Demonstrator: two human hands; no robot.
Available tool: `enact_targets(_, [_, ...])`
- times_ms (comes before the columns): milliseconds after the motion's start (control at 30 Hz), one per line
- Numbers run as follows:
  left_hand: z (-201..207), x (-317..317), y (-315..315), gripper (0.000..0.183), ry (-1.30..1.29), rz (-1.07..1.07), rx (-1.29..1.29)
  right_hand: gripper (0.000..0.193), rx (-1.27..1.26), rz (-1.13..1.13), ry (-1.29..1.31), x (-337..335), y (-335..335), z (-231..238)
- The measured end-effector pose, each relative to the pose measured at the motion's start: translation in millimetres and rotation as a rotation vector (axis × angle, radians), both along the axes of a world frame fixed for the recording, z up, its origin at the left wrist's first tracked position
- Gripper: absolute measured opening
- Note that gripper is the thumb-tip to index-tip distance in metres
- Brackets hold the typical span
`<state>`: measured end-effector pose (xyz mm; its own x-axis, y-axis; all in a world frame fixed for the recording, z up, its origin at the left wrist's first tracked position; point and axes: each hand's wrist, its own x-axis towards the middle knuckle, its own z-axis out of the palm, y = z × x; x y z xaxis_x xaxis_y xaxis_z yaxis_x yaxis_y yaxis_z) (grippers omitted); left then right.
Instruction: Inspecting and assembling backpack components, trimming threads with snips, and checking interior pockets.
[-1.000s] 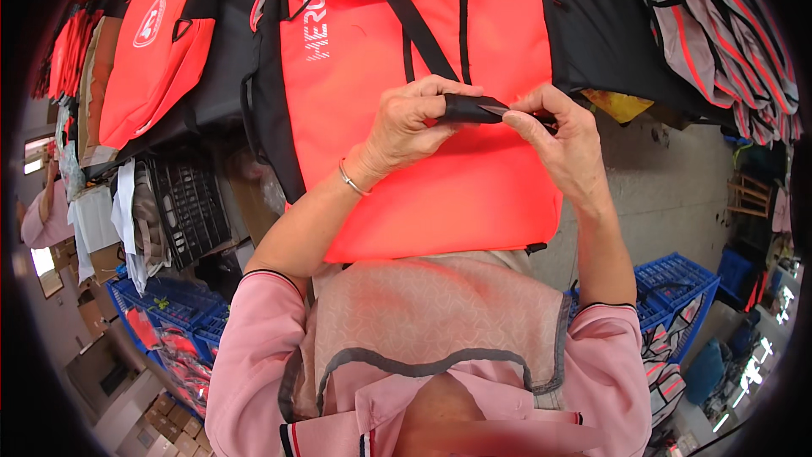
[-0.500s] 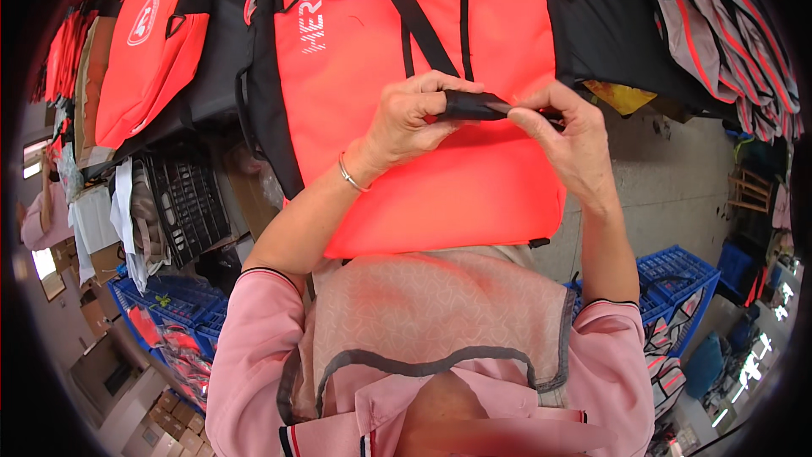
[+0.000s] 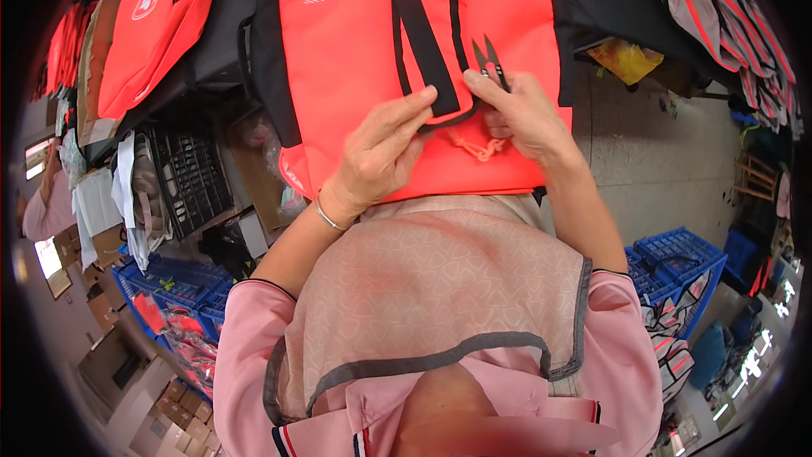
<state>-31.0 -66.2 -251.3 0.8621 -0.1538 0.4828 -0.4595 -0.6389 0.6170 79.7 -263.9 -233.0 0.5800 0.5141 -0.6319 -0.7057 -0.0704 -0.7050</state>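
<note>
A coral-orange bag (image 3: pixel 338 76) with black side panels lies before me, and a wide black strap (image 3: pixel 427 51) runs down its front. My right hand (image 3: pixel 529 123) is closed around small dark thread snips (image 3: pixel 489 59), whose two blades point away from me, slightly apart. My left hand (image 3: pixel 381 152) rests low over the bag by the strap's squared end, fingers together, pinching a narrow black trim (image 3: pixel 448 121) that stretches between both hands. Its fingertips' exact hold is partly hidden. Below the trim, a knotted orange cord (image 3: pixel 478 148) hangs near my right fingers.
Another coral bag (image 3: pixel 161 25) lies at the far left on a black surface. Grey bags with orange stripes (image 3: pixel 719 25) are heaped at the far right. Blue crates (image 3: pixel 677 262) stand on both sides of me, and a black crate (image 3: pixel 186 190) is at left.
Both hands have come nearer to me and let the strap's end lie flat. The snips now stand out from the right hand. The bag's lettering has shifted away from me.
</note>
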Motion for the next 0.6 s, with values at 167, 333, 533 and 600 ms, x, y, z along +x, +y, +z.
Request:
enact_targets(167, [33,-19,12,0.036,-0.187,0.072,0.037,0.018,0.049,-0.095,-0.357,-15,24,-2])
enact_targets(333, [38,18,-2,0.058,-0.363,0.045,0.146,0.014,0.018,-0.216,-0.531,-18,44,-2])
enact_targets(533, [32,10,0,0.085,0.343,0.230,-0.135,0.012,0.105,-0.364,-0.525,-14,45,-4])
enact_targets(600, [37,5,-1,0.076,0.297,0.251,-0.122,0.013,0.073,-0.359,-0.516,-7,43,-3])
